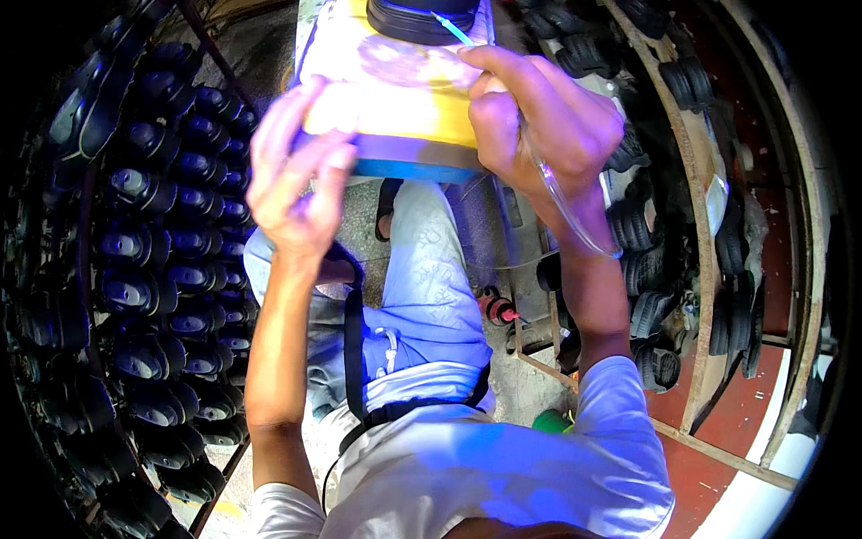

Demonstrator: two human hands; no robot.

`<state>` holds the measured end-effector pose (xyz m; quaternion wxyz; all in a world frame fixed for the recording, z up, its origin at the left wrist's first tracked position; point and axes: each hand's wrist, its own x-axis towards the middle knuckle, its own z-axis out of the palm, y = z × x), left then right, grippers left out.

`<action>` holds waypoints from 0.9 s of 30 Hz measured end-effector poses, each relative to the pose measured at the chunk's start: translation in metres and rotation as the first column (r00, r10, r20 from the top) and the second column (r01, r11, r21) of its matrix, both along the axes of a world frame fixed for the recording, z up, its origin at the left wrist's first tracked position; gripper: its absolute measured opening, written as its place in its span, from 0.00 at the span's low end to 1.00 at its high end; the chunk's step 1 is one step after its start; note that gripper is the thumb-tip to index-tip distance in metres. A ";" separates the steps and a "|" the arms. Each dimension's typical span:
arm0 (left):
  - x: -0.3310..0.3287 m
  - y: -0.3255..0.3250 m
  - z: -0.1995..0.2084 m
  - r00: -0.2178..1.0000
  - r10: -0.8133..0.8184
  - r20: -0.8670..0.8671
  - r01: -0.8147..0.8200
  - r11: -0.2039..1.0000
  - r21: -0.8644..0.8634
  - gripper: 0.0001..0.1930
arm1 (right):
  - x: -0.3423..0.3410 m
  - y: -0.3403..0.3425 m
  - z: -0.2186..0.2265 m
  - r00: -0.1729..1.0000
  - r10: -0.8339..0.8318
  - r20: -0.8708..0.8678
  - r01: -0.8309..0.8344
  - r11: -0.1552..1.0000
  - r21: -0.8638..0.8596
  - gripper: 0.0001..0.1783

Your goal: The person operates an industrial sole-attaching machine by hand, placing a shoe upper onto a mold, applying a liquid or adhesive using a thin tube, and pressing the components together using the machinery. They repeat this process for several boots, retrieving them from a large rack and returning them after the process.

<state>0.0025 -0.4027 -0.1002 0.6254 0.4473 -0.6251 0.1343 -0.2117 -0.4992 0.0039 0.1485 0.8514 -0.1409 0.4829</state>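
My right hand is closed around a thin pen-like tool with a light blue tip, which points up and left toward a round black object at the top edge. A clear flexible tube curves from that hand down along the wrist. Fingers apart, my left hand is at the left part of a yellow work surface with a blue front edge. I cannot tell whether its fingertips touch the surface. A blurred, pale round patch shows on the surface below the black object.
Racks on the left carry several rows of black shoes. Along the right, a wooden-framed rack holds more black footwear. A small red object and a green item are low down beside my legs.
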 end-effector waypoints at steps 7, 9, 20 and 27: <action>0.064 -0.019 0.004 0.963 0.145 -0.227 -0.109 0.981 0.163 0.24 | 0.039 -0.015 -0.019 0.986 0.069 0.149 -0.074 0.997 0.031 0.12; 0.072 -0.023 0.013 0.960 0.145 -0.238 -0.079 0.960 0.268 0.37 | 0.057 -0.023 -0.017 0.971 0.096 0.217 -0.089 0.995 -0.042 0.12; 0.086 -0.060 0.017 0.938 0.301 -0.170 -0.241 0.922 0.304 0.24 | 0.034 -0.041 -0.022 0.964 -0.115 0.241 0.091 0.990 0.108 0.12; 0.095 -0.077 0.012 0.938 0.319 -0.138 -0.268 0.916 0.298 0.24 | -0.023 -0.055 -0.035 0.944 -0.206 0.259 0.220 0.975 -0.029 0.12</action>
